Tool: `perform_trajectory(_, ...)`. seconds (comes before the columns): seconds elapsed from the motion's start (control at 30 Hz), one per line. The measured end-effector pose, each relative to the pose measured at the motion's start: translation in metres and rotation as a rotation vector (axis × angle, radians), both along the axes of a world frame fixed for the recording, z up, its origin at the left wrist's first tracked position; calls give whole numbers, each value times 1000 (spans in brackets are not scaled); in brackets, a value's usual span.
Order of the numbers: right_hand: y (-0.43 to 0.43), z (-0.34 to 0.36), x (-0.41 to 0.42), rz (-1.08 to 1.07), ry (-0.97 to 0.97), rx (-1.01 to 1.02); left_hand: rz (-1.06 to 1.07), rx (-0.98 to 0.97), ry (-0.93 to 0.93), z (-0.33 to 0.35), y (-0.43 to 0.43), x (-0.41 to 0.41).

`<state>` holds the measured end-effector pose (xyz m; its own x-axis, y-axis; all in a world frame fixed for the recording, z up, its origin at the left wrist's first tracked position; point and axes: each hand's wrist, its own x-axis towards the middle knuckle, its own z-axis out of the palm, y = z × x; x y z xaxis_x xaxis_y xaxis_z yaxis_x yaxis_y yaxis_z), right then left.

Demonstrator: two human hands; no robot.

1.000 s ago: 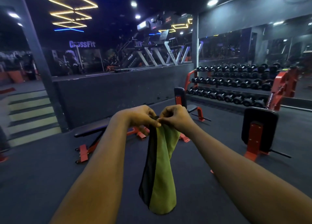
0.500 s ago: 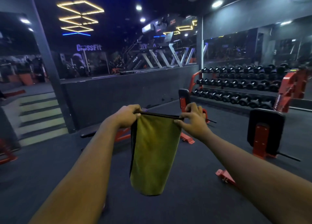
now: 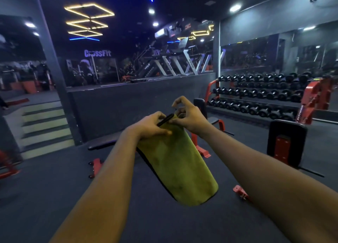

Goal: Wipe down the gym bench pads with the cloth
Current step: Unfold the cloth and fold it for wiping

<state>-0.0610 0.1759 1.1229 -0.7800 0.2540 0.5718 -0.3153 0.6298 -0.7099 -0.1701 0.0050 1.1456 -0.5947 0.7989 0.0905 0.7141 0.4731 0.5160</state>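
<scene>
At the centre of the frame, two bare hands hold a green cloth up over a dark gym floor.

Centre frame, the left hand [image 3: 151, 125] grips the top edge of the cloth [image 3: 175, 160], thumb pressed on its front, while the right hand [image 3: 190, 117] pinches the same edge just beside it, its upper fingers curled loose above. From that edge the cloth hangs, slanting toward the lower right, green face showing with a dark border along its rim. Behind the hands a flat bench [image 3: 108, 142] with a dark pad and red feet stands on the floor [image 3: 54, 197], untouched. A second bench [image 3: 287, 144] with an upright dark pad sits at the right. Farther back at the right, a dumbbell rack [image 3: 259, 96] lines the mirrored wall; steps [image 3: 43, 125] rise at the left.
</scene>
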Motion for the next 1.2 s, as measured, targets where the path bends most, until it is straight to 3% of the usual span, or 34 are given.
perform_trajectory(0.1,1,-6,3,-70,-24,-162,-17,150,132,-6,21,15)
perform_trajectory(0.17,12,-24,12,-55,-207,-246,8,219,189,-7,25,18)
perform_trajectory(0.27,29,-63,28,-12,-510,-168,104,327,166,-5,26,15)
perform_trajectory(0.4,37,-98,38,-66,-618,-193,194,448,181,-3,23,12)
perform_trajectory(0.57,32,-110,33,-117,-778,-151,199,659,414,-2,15,11)
perform_trajectory(0.67,30,-120,33,-200,-746,-178,302,820,484,5,6,9)
perform_trajectory(0.8,32,-130,33,-346,-625,-329,597,868,410,7,-12,6)
perform_trajectory(0.93,43,-135,23,-613,-351,-491,757,875,413,-4,-32,-6)
perform_trajectory(1.07,39,-109,26,-840,-218,-532,711,817,407,-19,-45,-22)
perform_trajectory(1.2,34,-99,24,-856,-174,-605,667,805,424,-29,-50,-24)
